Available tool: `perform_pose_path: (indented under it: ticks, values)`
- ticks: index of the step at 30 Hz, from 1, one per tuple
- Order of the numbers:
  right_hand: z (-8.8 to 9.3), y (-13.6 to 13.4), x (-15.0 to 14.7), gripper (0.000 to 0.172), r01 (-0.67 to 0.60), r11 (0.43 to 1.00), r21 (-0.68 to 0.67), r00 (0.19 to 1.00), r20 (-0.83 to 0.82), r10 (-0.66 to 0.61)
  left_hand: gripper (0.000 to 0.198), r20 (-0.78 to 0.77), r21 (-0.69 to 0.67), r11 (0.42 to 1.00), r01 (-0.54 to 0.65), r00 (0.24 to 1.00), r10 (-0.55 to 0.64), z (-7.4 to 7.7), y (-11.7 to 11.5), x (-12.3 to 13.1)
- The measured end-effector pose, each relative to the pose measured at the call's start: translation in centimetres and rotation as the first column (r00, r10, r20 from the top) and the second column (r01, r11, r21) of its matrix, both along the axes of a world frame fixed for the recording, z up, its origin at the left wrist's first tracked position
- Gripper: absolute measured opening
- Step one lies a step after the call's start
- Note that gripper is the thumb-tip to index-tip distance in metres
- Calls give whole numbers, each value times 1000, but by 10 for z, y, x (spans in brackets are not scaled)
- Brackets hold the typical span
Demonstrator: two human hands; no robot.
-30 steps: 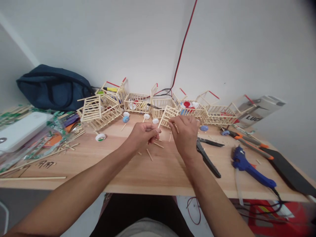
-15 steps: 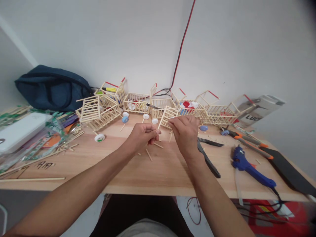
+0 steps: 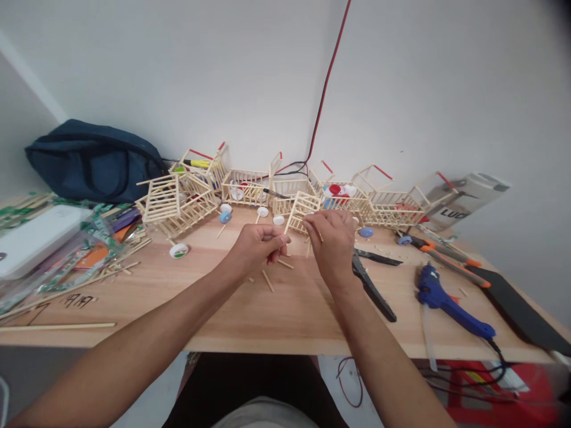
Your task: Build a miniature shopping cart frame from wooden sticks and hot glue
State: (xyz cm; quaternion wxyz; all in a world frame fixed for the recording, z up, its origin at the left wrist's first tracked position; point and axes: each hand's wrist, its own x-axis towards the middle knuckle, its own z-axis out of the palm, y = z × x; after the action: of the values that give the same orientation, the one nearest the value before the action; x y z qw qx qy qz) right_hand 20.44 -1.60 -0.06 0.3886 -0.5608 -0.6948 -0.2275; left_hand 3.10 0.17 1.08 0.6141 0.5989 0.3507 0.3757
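Note:
Between my hands is a small ladder-like frame of wooden sticks point(image 3: 305, 205), tilted up above the table. My left hand point(image 3: 261, 242) pinches the lower end of one of its long side sticks between thumb and finger. My right hand point(image 3: 332, 241) is closed in a pinch at the frame's right side; its fingertips hide whatever they hold. Short cut sticks point(image 3: 268, 281) lie on the table below my hands. Just behind stands a row of stick-built carts, among them a basket point(image 3: 285, 205) partly covered by the frame.
A blue glue gun point(image 3: 450, 303), black-handled cutters point(image 3: 373, 288) and orange-handled pliers point(image 3: 450, 260) lie to the right. On the left are a white case point(image 3: 42, 238), plastic wrappers and a blue bag point(image 3: 96, 160). A tilted cart point(image 3: 178, 205) and bottle-cap wheels point(image 3: 179, 251) stand nearby.
Hardly anything differs. The whole view has shifted slightly, and both hands keep their places at the stick frame.

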Motion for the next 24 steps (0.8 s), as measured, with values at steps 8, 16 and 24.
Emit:
perform_pose_path:
  ticks: [8,16,24]
  values:
    - [-2,2,-1,11,-37,994,99,987,-153,52,25,42,11,1000,2,999,-2,-2,-1,2]
    - [-1,1,-8,9,-51,992,112,974,-213,74,26,65,15,1000,-10,998,9,-2,-2,2]
    - [1,0,-10,7,-54,989,138,961,-262,89,25,82,12,1000,-29,996,28,-2,-3,3]
